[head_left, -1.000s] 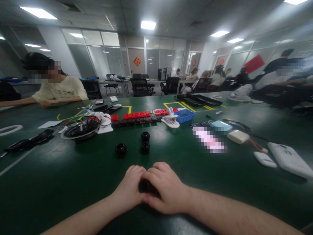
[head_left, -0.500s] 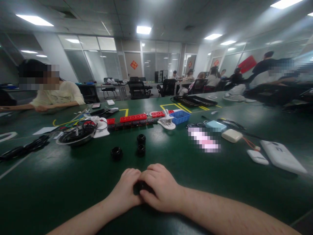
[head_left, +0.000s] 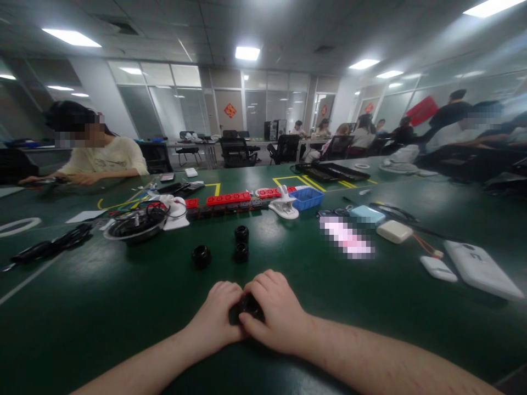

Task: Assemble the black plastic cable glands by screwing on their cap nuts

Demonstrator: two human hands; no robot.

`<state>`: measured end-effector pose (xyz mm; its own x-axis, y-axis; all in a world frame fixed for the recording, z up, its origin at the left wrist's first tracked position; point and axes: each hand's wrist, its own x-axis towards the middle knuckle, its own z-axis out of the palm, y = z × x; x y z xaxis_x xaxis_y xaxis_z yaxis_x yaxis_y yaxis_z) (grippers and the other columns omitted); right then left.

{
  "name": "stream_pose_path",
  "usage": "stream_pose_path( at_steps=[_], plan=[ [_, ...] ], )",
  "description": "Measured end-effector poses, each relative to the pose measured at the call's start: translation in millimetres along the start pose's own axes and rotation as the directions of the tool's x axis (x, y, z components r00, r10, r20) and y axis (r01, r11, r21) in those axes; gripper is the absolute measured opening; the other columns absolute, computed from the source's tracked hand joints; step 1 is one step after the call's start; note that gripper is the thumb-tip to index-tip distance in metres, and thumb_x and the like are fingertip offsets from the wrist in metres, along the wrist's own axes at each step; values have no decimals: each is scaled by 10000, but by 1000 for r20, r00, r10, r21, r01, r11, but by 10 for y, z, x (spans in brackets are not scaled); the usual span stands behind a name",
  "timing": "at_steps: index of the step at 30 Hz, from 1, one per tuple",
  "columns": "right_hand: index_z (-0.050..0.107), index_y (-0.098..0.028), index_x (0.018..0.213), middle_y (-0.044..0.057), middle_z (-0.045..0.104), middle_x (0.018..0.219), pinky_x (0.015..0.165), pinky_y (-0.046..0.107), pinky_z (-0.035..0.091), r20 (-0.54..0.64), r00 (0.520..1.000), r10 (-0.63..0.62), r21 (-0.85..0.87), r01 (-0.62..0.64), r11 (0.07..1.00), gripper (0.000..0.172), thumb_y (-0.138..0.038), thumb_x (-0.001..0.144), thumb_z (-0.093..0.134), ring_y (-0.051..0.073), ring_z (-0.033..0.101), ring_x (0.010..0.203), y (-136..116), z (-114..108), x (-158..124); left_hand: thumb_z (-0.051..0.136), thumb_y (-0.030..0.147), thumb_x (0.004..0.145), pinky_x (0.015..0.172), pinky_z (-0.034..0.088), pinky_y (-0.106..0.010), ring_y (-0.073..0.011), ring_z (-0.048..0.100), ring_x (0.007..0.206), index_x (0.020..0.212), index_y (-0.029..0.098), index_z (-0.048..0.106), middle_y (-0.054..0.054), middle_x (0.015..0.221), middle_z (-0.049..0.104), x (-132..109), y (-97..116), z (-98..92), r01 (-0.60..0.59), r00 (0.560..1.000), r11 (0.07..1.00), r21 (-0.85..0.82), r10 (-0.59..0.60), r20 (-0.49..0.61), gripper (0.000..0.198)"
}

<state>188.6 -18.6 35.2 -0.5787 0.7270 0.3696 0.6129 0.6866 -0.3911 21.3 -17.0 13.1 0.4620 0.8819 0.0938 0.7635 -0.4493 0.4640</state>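
Note:
Close to me on the dark green table [head_left: 354, 323], both my hands are wrapped round a shiny black hollow cylindrical part [head_left: 250, 308]. My left hand [head_left: 218, 312] closes on its left side, and my right hand [head_left: 274, 315] curls over its right side with the thumb in front. Most of the part is hidden by my fingers; a dark opening shows between them. Just beyond my hands stand three similar pieces: one black ring-like part [head_left: 201, 255] to the left, and a nearer one [head_left: 241, 252] in front of another [head_left: 241, 233].
Farther back lie a metal bowl [head_left: 135, 233] of cables, red power strips [head_left: 229, 198], a white clamp [head_left: 284, 207] and a blue bin [head_left: 307, 198]. On the right are a cream case [head_left: 394, 231] and a white phone-like slab [head_left: 481, 269]. A person [head_left: 105, 156] sits at the left.
My view has shifted slightly left, so the scene sits a little farther right. The held part's opening shows more between my hands, which keep their grip.

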Motion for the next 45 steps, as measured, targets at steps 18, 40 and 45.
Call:
stream_pose_path(
  at_steps=[18,40,45],
  plan=[
    [532,-154,956,44,578,883,746,322,326,21,995,-98,50,97,994,286,-315,724,576,189,433,814,31,-21,2,633,292,617,732,357,-313,-188,461,774,761,183,546,-6,792,523,-11,16,-30,1,1000,1000,-19,0,17,200],
    [510,-177,783,36,571,798,619,304,287,59,934,-352,-131,357,925,408,-579,710,510,174,442,728,-115,110,-54,602,288,641,725,348,-312,-166,474,732,685,188,540,15,732,535,33,-69,61,-45,999,999,2,45,-25,126],
    [528,-177,811,36,567,732,607,303,282,77,926,-368,-120,375,919,385,-553,736,488,180,436,710,-112,99,-88,553,250,662,714,357,-313,-173,469,730,696,186,535,3,736,532,14,-22,8,3,1000,1000,-15,-3,-21,74]
  ],
)
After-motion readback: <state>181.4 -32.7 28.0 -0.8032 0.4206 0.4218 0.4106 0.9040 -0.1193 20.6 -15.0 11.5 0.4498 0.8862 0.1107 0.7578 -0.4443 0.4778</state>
